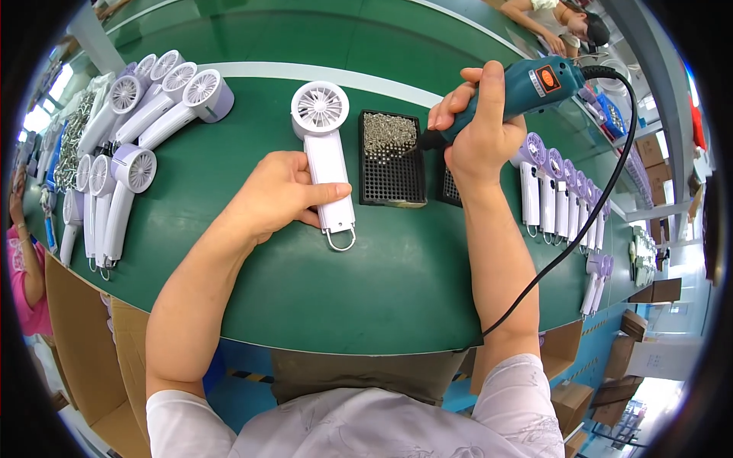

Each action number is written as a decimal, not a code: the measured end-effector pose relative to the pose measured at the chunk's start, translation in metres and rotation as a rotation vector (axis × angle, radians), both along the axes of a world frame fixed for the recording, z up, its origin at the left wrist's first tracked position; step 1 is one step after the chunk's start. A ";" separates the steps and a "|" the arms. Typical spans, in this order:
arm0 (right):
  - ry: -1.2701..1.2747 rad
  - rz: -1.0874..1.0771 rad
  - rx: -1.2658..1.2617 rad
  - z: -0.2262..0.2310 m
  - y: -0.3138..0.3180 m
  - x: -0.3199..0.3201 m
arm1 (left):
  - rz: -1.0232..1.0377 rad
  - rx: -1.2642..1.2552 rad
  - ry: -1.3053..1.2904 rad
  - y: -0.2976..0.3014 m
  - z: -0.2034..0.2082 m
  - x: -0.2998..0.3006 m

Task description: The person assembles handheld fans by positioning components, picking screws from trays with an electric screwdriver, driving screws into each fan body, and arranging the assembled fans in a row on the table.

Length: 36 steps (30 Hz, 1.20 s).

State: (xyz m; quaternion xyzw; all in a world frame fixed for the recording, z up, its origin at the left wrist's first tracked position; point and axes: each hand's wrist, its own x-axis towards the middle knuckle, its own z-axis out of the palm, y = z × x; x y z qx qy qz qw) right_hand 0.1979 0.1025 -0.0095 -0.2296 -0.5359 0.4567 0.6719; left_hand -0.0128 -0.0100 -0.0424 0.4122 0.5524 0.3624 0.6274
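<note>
My left hand [279,191] is closed round the white handle of a small handheld fan [327,164], which lies on the green table with its round grille away from me and its wire loop toward me. My right hand [482,126] grips a teal electric screwdriver [534,85], raised over the table, its black nose pointing left and down. The tip of that nose is over the right edge of a black screw tray [393,192]. Small silver screws [389,131] are heaped at the tray's far end, and some sit in its holes.
A black cord [622,153] loops from the screwdriver down past my right forearm. Several fans [141,111] are grouped on the left, and a row of fans [561,206] stretches along the right. Part of a second black tray [449,189] shows behind my right wrist. Another person [561,23] sits across the table.
</note>
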 end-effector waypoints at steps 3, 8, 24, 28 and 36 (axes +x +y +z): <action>-0.004 -0.002 -0.002 -0.001 0.000 0.000 | -0.006 -0.001 0.002 0.000 0.000 0.000; -0.016 -0.008 0.003 -0.002 0.000 -0.001 | 0.001 -0.002 0.009 0.000 0.000 0.001; -0.166 -0.032 0.072 -0.004 -0.006 -0.002 | 0.004 0.018 0.018 -0.001 -0.001 0.002; -0.112 -0.015 0.039 -0.007 -0.005 0.001 | 0.004 0.014 0.019 0.000 -0.006 0.001; -0.015 -0.012 0.015 0.008 -0.012 0.000 | 0.005 0.015 0.009 0.001 -0.004 0.002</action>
